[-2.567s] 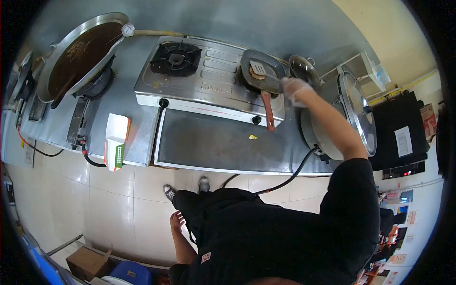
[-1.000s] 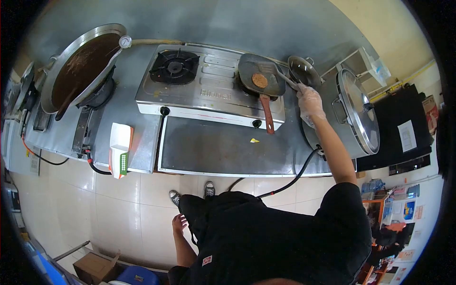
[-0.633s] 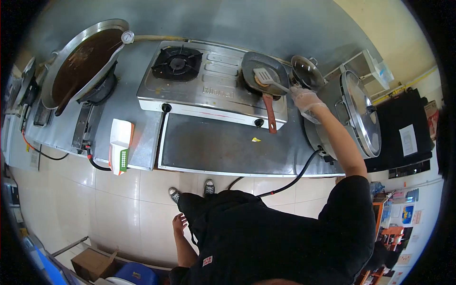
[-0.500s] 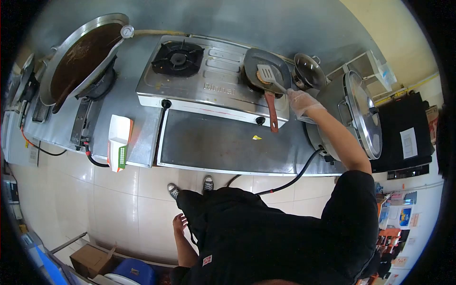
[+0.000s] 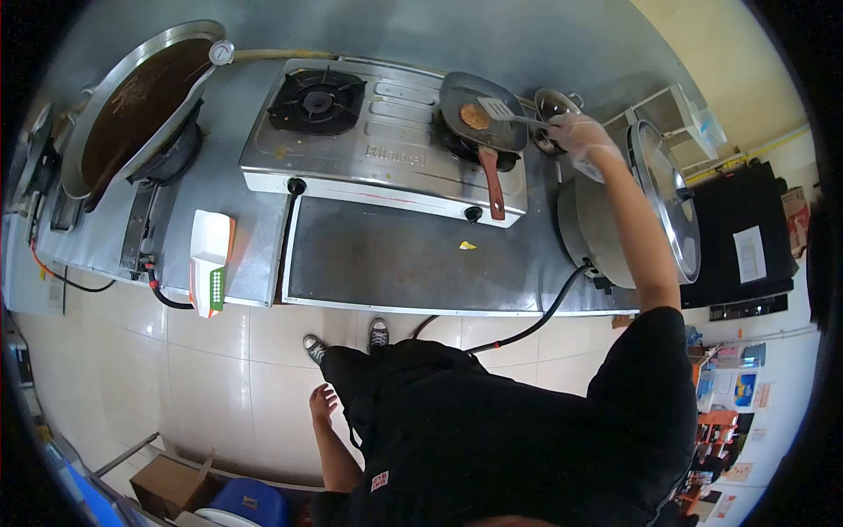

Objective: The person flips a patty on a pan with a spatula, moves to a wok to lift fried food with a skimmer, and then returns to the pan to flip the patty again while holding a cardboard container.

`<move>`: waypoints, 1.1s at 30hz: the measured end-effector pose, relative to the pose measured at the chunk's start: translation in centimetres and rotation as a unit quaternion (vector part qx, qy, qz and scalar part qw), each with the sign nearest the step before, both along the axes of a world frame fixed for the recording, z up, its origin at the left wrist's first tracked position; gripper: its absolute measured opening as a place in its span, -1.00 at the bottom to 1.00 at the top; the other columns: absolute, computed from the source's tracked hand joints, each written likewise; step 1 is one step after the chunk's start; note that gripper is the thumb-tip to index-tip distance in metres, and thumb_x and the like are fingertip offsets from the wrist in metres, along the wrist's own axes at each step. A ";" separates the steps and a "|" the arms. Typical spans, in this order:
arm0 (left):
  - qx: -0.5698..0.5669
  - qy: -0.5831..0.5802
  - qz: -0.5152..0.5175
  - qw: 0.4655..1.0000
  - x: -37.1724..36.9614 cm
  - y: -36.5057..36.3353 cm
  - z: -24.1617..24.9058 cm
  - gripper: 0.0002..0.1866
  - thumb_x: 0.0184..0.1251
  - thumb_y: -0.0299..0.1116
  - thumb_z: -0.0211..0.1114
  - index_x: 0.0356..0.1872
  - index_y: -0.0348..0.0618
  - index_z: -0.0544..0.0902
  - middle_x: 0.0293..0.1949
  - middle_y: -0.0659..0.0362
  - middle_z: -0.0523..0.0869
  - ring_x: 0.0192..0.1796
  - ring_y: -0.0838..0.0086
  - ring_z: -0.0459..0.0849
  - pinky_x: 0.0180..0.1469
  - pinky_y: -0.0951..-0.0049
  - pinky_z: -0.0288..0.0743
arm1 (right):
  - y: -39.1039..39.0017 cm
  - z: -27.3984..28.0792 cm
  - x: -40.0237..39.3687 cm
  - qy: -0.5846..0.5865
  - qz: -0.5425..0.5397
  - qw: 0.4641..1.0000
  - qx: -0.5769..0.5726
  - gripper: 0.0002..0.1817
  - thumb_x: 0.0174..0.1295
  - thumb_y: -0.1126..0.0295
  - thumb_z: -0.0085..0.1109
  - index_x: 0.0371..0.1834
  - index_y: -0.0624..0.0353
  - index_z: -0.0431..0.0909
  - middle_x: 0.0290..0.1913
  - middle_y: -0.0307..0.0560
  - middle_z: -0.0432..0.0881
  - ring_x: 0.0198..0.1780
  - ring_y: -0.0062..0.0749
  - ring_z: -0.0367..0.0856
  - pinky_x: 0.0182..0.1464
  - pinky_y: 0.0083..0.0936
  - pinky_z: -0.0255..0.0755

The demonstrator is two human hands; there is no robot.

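Observation:
My right hand [image 5: 583,140], in a clear plastic glove, is closed around the handle of a slotted spatula [image 5: 499,109]. The spatula's grey head hangs over a square frying pan [image 5: 465,88] with a brown handle. Just left of the head, a round browned patty [image 5: 475,117] lies in the pan, which sits on the right burner of a steel gas stove [image 5: 395,158]. Low beside my body hangs my left hand [image 5: 323,404], bare and holding nothing, its fingers apart.
A wide pan of dark liquid [image 5: 132,110] with a dial thermometer [image 5: 221,53] stands at left. A paper food tray [image 5: 209,263] lies at the counter's front edge. At right are a large lidded pot [image 5: 597,220] and a small dark pan [image 5: 553,104]. A yellow scrap [image 5: 467,246] lies before the stove.
My right hand has moved up and to the right with the spatula, whose head has come off the patty. The patty now shows whole. My left hand has stayed low at my side.

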State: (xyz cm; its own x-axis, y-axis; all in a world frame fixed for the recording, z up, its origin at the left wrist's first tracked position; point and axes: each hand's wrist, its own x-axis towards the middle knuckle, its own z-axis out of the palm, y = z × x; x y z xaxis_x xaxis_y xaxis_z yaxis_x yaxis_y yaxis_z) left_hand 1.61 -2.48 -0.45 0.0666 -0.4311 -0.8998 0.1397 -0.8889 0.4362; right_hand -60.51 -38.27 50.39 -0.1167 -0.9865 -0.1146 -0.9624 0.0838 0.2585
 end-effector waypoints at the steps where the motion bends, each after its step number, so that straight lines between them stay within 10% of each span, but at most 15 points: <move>1: -0.011 -0.004 -0.001 1.000 0.1 -0.5 0.4 -0.58 0.52 -0.07 -0.09 0.18 -0.04 0.53 -0.06 0.15 0.66 -0.12 0.39 0.63 -0.11 0.28 0.52 | 0.8 1.5 -0.7 0.011 0.015 1.000 0.010 -0.69 0.28 0.16 0.02 -0.08 0.00 0.68 -0.10 0.05 0.69 -0.01 -0.03 0.63 0.05 -0.22 0.46; 4: -0.137 0.032 -0.128 0.982 -0.8 -4.1 -3.4 -0.67 0.47 -0.21 0.08 0.09 -0.17 0.56 -0.21 0.16 0.64 -0.22 0.51 0.61 -0.22 0.54 0.49 | 2.1 4.2 -0.4 -0.013 -0.059 0.997 0.040 -0.70 0.22 0.16 0.10 -0.11 -0.02 0.71 -0.11 0.02 0.69 -0.01 -0.09 0.63 0.06 -0.27 0.45; 10: -0.316 0.304 -0.264 0.859 -23.7 -21.1 22.4 -0.63 0.53 -0.12 0.07 0.16 -0.12 0.55 -0.09 0.16 0.65 -0.11 0.49 0.65 -0.04 0.48 0.54 | 3.8 3.1 -0.7 -0.051 -0.096 0.994 0.030 -0.69 0.17 0.15 0.16 -0.09 -0.03 0.72 -0.09 0.01 0.69 0.01 -0.11 0.62 0.08 -0.29 0.45; 15: -0.213 0.366 -0.278 0.862 -35.8 -27.2 29.5 -0.47 0.49 0.06 0.06 0.24 -0.14 0.37 -0.04 0.08 0.64 -0.07 0.38 0.67 -0.01 0.40 0.59 | 4.6 3.3 0.8 -0.034 -0.102 0.993 0.054 -0.65 0.21 0.08 0.14 -0.06 -0.03 0.71 0.06 -0.03 0.64 0.15 -0.10 0.55 0.22 -0.30 0.38; 27: -0.284 0.324 -0.322 0.843 -45.6 -31.6 27.3 -0.70 0.60 -0.12 -0.15 -0.01 -0.15 0.37 -0.25 0.17 0.64 -0.35 0.44 0.72 -0.33 0.45 0.62 | 2.0 -2.9 -0.2 -0.049 -0.052 0.995 -0.067 -0.66 0.25 0.10 0.12 -0.11 0.06 0.70 -0.14 0.12 0.69 -0.04 0.04 0.65 0.05 -0.16 0.50; 33: -0.276 0.326 -0.343 0.837 -44.9 -30.2 27.7 -0.70 0.60 -0.12 -0.15 0.01 -0.12 0.37 -0.21 0.16 0.64 -0.28 0.41 0.72 -0.25 0.40 0.64 | -1.8 -8.9 -2.5 -0.246 -0.127 0.958 -0.071 -0.63 0.20 0.08 0.18 -0.05 0.05 0.68 -0.12 0.11 0.70 -0.02 -0.01 0.66 0.08 -0.21 0.46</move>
State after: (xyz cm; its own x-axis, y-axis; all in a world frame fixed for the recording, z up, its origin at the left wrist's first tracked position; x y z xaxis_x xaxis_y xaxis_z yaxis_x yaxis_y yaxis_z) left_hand -43.32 -32.65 27.29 -0.7936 -0.5293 -0.3000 0.0477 -0.5457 0.8366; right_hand -62.99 -40.05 41.52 -0.3218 -0.9431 -0.0834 -0.9086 0.3324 -0.2531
